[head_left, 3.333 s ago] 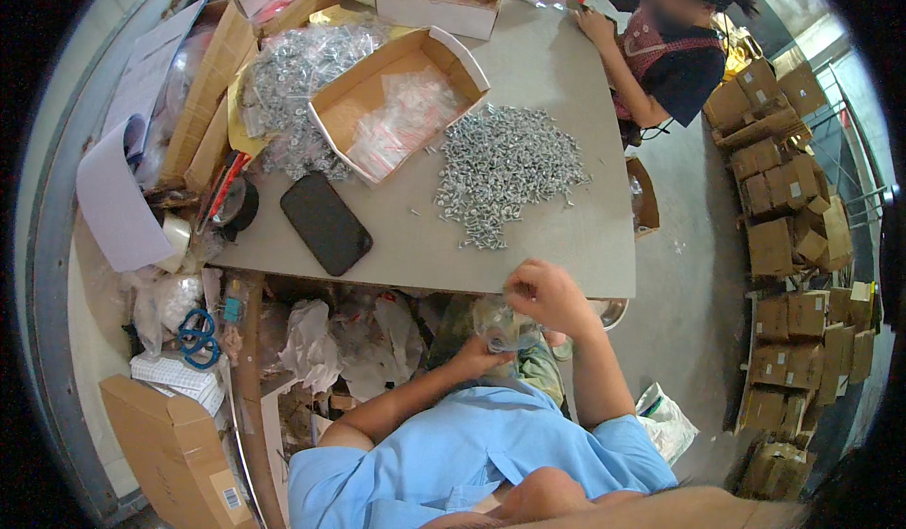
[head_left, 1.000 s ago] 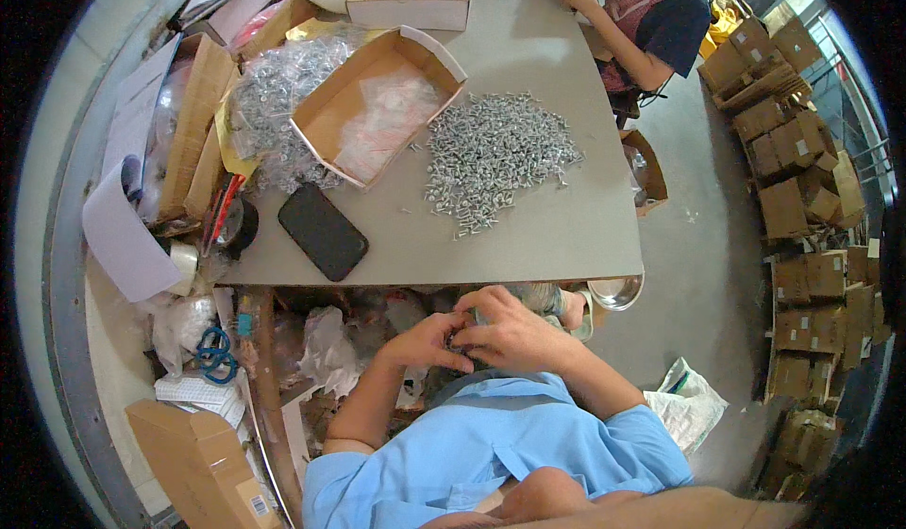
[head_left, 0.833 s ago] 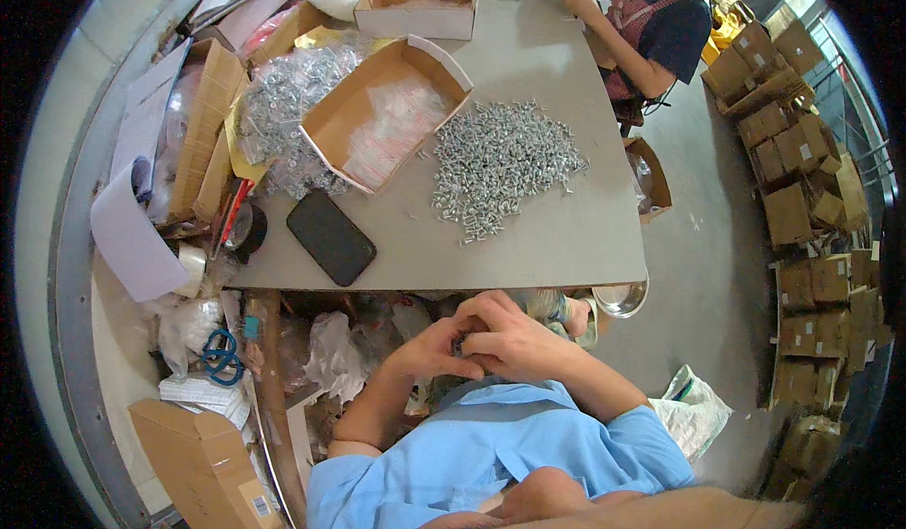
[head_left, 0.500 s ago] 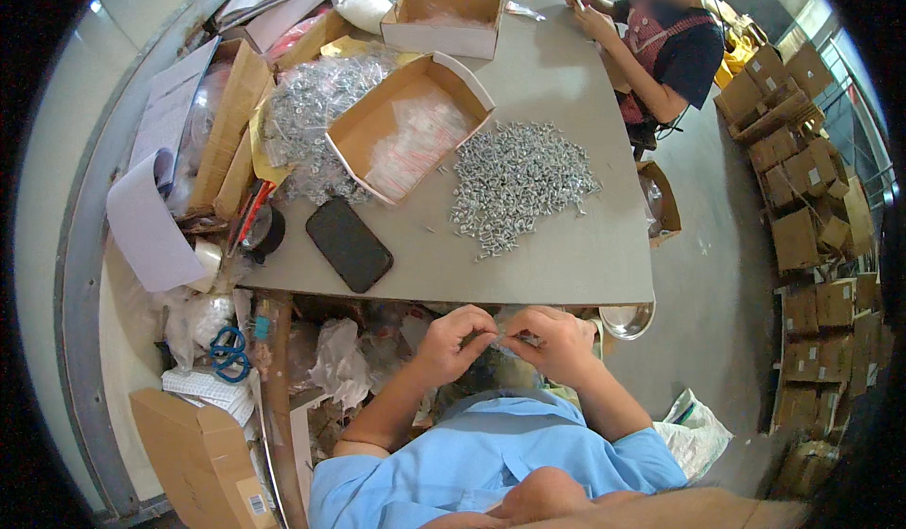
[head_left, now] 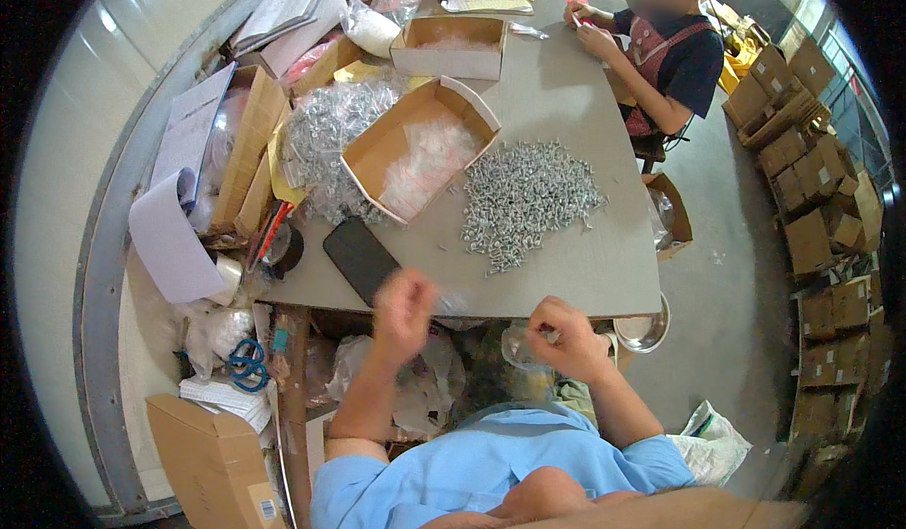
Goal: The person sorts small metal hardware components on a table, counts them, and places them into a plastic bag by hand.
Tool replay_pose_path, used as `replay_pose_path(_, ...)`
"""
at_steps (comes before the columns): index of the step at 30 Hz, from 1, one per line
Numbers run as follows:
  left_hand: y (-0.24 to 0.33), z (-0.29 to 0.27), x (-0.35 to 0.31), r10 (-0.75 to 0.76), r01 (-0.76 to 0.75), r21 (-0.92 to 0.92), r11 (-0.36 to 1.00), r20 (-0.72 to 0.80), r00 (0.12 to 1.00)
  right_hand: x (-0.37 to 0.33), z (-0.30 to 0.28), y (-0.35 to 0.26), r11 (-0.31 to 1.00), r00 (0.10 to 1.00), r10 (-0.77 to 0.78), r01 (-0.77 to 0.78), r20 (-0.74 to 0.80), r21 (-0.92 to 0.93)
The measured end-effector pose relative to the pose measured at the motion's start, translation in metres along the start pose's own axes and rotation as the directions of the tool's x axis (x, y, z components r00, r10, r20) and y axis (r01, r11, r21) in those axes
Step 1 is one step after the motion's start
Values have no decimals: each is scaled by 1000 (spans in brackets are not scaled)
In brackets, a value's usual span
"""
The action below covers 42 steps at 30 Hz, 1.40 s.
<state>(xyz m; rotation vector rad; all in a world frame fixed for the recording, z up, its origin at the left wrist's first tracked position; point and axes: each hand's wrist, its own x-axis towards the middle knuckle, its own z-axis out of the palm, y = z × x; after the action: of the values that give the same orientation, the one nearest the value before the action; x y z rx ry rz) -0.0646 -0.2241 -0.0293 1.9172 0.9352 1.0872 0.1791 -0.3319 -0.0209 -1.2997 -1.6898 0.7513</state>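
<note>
My left hand (head_left: 406,310), smeared by motion, is over the table's front edge, beside a black phone (head_left: 360,257). Just right of it shows a faint clear scrap of plastic (head_left: 453,302); whether the hand holds it I cannot tell. My right hand (head_left: 568,338) is at the front edge further right, its fingers curled together in a pinch. What they hold, if anything, is too small to make out. Beyond it lies a heap of small silvery screws (head_left: 528,203). A shallow cardboard box (head_left: 373,156) with small clear plastic bags (head_left: 429,161) stands left of the heap.
Filled clear bags (head_left: 335,137) are piled left of the box. A white-sided carton (head_left: 444,63) stands further back. Across the table (head_left: 604,284) a person (head_left: 670,67) works with both hands raised. Blue-handled scissors (head_left: 247,367) hang at left; a metal bowl (head_left: 645,329) is at right.
My hands, pinched together before, have parted. The left has moved left and forward toward the phone; the right has shifted slightly right. The whole view has shifted a little.
</note>
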Motion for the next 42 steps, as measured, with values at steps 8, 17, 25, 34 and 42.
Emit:
replay_pose_path(8, -7, -30, 153, 361, -244, 492, 836, -158, 919, -13, 2, 53, 951, 936, 255, -288, -242, -113)
replay_pose_path(17, -92, 19, 212, -138, -396, 837, 379, 474, 870, -14, 1, 58, 963, 944, 204, -240, -259, -119)
replay_pose_path(25, -56, -13, 201, -12, -95, 506, 857, 204, 979, -15, -3, 56, 950, 936, 273, -299, -223, -93)
replay_pose_path(34, -31, -15, 153, 249, -230, 269, 935, -40, 968, 12, -3, 64, 909, 938, 142, -250, -315, -333)
replay_pose_path(42, -8, 17, 38, -122, 146, -125, 981, 182, 976, 54, 12, 67, 905, 996, 7, -42, -83, -424)
